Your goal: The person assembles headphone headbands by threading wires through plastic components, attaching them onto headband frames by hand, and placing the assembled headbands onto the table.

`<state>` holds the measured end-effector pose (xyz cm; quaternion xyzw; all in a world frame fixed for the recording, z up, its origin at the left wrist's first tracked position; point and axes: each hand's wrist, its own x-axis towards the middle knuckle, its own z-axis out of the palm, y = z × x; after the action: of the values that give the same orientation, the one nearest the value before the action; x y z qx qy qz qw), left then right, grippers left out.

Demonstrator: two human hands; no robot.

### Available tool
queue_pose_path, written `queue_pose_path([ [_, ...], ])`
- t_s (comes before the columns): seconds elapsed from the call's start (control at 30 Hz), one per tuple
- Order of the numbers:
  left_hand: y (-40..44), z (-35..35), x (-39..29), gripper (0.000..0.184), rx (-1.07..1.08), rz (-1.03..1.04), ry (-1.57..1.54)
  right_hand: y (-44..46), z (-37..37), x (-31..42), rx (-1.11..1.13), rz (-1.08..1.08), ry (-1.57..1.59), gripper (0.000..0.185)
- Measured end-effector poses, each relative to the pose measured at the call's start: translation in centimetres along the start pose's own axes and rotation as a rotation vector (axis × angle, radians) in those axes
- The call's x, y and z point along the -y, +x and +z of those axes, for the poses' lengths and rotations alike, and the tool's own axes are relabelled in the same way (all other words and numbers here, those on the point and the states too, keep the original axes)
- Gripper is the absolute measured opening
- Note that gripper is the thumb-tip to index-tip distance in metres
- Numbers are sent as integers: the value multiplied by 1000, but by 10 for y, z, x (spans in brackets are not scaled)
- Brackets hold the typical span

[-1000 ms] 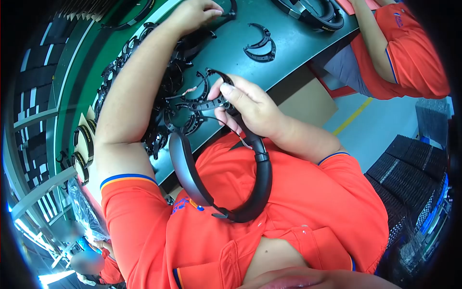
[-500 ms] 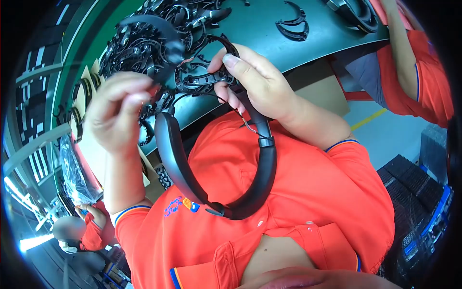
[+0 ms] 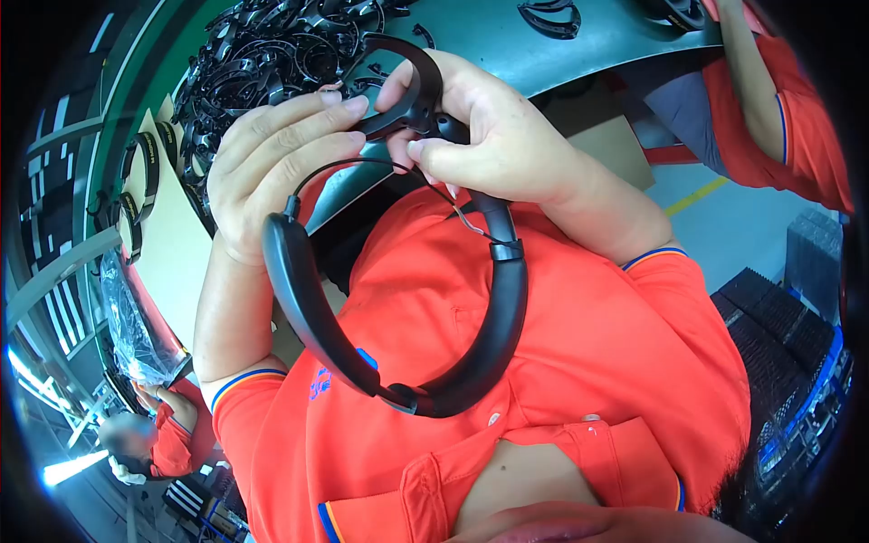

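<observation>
A black padded headphone headband (image 3: 507,308) hangs as a loop in front of my red shirt. A thin black cable (image 3: 348,163) runs across its open ends. My right hand (image 3: 498,136) is closed around the upper right end, with the thumb bent over it. A smooth black C-shaped earcup bracket (image 3: 424,86) lies at that end, between my two hands. My left hand (image 3: 281,163) has its fingers together, their tips holding the lower arm of the bracket. Its thumb is hidden. The joint between bracket and headband is partly covered by my right fingers.
A heap of black curved parts (image 3: 262,68) covers the green table (image 3: 480,45) at upper left. More curved parts (image 3: 552,18) lie at the top. Another person's sleeve (image 3: 801,118) is at right, and a further person (image 3: 167,439) at lower left. Dark stacked trays (image 3: 769,335) stand at right.
My left hand has come right with the dark curved bracket, blurred before, to the headband end in my right hand. The smooth bracket now covers the detailed frame seen there earlier.
</observation>
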<state>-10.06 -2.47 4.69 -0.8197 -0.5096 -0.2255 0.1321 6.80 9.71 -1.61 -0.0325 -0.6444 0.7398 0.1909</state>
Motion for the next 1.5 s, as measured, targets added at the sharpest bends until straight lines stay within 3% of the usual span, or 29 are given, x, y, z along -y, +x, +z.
queue_pose_path([
  [0.2, -4, 4, -1, 20, -37, -73, -233, -6, 5, 16, 10, 81, 45, 24],
  [0.43, -15, 6, -13, 22, -51, -158, -169, -5, 13, 9, 2, 51, 109, 18],
  [0.5, -16, 16, -35, 27, -241, -513, -440, -4, 14, 10, 11, 19, 93, 18],
  [0.53, -14, 21, -46, 30, -389, -680, -766, -4, 16, 11, 12, -12, 79, 18],
  [0.63, -13, 33, -58, 25, -658, -843, -1218, -3, 22, 13, -31, -90, 64, 17],
  [0.73, -11, 43, -63, 22, -820, -896, -1311, -2, 23, 12, -29, -122, 56, 18],
  [0.87, -17, 44, -60, 20, -818, -753, -1229, -4, 25, 16, -8, -187, -99, 18],
  [1.0, 1, 41, -67, 29, -962, -830, -1334, 1, 26, 15, -2, -222, -30, 18],
  [1.13, -15, 47, -62, 23, -854, -846, -1301, -1, 33, 15, -54, -137, -79, 17],
  [1.2, -14, 46, -61, 22, -838, -831, -1206, 2, 36, 7, -149, -259, -72, 17],
  [1.33, -15, 47, -57, 26, -825, -853, -1150, 7, 33, 9, -62, -267, -113, 16],
  [1.37, -18, 48, -55, 36, -768, -797, -1042, 7, 33, 10, -36, -162, -44, 16],
  [1.4, -17, 49, -47, 31, -876, -673, -846, 7, 32, 12, -10, -55, 23, 16],
  [1.5, -18, 32, -27, 35, -1050, -480, -178, 11, 34, 10, -19, -86, -32, 16],
])
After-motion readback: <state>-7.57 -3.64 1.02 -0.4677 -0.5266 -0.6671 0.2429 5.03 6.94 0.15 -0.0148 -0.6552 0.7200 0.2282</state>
